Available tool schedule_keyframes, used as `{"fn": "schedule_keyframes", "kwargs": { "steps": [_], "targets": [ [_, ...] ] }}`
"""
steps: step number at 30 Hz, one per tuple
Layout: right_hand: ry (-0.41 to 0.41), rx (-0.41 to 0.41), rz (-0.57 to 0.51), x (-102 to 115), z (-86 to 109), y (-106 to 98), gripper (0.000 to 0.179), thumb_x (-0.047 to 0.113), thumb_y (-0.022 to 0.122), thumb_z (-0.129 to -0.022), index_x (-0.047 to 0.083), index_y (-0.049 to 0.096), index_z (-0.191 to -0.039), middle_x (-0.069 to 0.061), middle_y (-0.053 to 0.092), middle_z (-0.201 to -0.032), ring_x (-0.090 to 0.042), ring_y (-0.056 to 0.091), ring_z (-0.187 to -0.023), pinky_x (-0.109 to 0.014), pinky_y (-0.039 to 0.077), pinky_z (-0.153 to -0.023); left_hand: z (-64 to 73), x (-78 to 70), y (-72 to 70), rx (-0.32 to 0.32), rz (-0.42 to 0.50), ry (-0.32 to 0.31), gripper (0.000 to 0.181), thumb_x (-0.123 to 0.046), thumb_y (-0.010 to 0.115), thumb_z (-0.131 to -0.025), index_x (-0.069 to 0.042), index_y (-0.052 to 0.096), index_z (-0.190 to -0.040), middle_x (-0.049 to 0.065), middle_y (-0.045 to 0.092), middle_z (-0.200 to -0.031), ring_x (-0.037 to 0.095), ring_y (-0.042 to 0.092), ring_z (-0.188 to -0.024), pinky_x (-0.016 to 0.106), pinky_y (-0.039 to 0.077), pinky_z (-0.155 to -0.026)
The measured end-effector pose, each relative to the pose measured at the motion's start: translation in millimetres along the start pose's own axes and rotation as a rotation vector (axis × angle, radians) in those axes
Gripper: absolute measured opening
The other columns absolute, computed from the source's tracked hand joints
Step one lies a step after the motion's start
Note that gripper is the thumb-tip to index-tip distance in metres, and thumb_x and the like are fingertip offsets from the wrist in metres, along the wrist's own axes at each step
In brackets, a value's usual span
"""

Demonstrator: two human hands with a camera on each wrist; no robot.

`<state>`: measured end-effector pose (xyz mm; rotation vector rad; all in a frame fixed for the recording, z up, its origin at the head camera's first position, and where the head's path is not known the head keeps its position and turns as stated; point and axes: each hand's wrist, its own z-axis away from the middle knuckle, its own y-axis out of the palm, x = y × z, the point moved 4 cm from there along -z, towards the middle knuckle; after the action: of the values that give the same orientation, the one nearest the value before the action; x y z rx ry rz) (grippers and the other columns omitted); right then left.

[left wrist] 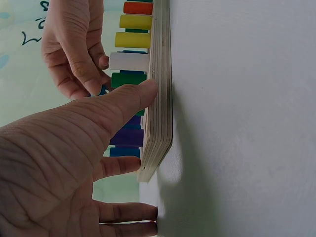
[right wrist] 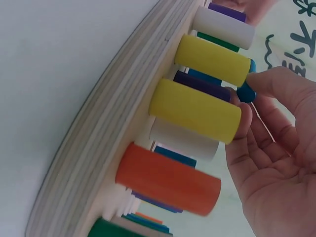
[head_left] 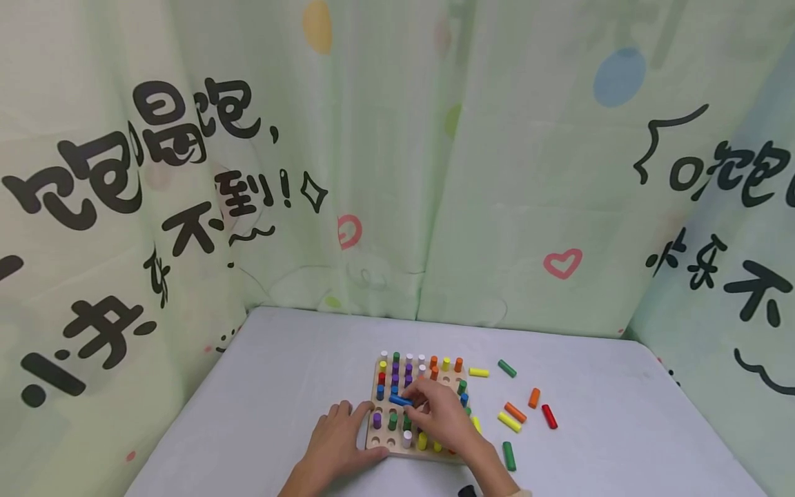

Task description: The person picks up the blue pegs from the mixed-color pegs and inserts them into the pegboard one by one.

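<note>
A wooden pegboard (head_left: 380, 452) lies on the table, with coloured pegs standing in many of its holes. My right hand (head_left: 446, 414) is over the board and pinches a blue peg (head_left: 399, 400) between thumb and fingertips. In the head view that peg lies sideways above the board's left part, near some bare holes. My left hand (head_left: 338, 438) rests at the board's left front corner, thumb on the front edge and a finger at the left side. The left wrist view shows the left thumb (left wrist: 140, 91) against the layered wooden edge. Pegs behind the right hand are hidden.
Loose pegs lie right of the board: a green peg (head_left: 509, 456) near the front, a red peg (head_left: 549, 417), an orange peg (head_left: 534, 397), a yellow peg (head_left: 479, 372) and several more. A small black object (head_left: 466, 491) shows at the bottom edge. Printed curtains (head_left: 497, 207) surround the table.
</note>
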<state>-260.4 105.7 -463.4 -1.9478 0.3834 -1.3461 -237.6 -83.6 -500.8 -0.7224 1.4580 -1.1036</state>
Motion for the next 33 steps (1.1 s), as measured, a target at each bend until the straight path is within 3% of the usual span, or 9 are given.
{"fn": "schedule_keyframes", "kwargs": {
  "steps": [16, 25, 33],
  "targets": [
    [-0.017, 0.056, -0.015, 8, -16.4, 16, 0.010, 0.007, 0.070, -0.094, 0.006, 0.073, -0.104, 0.001, 0.068, -0.099, -0.008, 0.062, -0.085, -0.019, 0.054, -0.074, -0.2, 2.2, 1.6, -0.002, -0.017, 0.033, 0.081, -0.065, 0.078, -0.077, -0.012, 0.060, -0.135, 0.015, 0.059, -0.109, 0.032, 0.054, -0.096, 0.057, 0.049, -0.089],
    [-0.005, 0.100, 0.019, 13, -23.7, 22, 0.009, 0.009, 0.072, -0.094, 0.007, 0.072, -0.103, 0.003, 0.067, -0.095, -0.006, 0.059, -0.080, -0.019, 0.053, -0.071, 1.8, 1.7, 2.0, -0.057, -0.028, 0.084, 0.080, -0.065, 0.077, -0.077, -0.012, 0.060, -0.134, 0.013, 0.059, -0.105, 0.032, 0.055, -0.094, 0.054, 0.050, -0.082],
    [0.009, 0.104, 0.025, 17, -28.2, 24, 0.011, 0.010, 0.073, -0.093, 0.007, 0.071, -0.104, 0.001, 0.069, -0.097, -0.007, 0.061, -0.081, -0.021, 0.054, -0.072, 3.4, 1.6, -0.6, -0.074, -0.035, 0.089, 0.080, -0.065, 0.077, -0.077, -0.012, 0.060, -0.134, 0.012, 0.058, -0.103, 0.030, 0.054, -0.091, 0.052, 0.050, -0.080]
  ]
}}
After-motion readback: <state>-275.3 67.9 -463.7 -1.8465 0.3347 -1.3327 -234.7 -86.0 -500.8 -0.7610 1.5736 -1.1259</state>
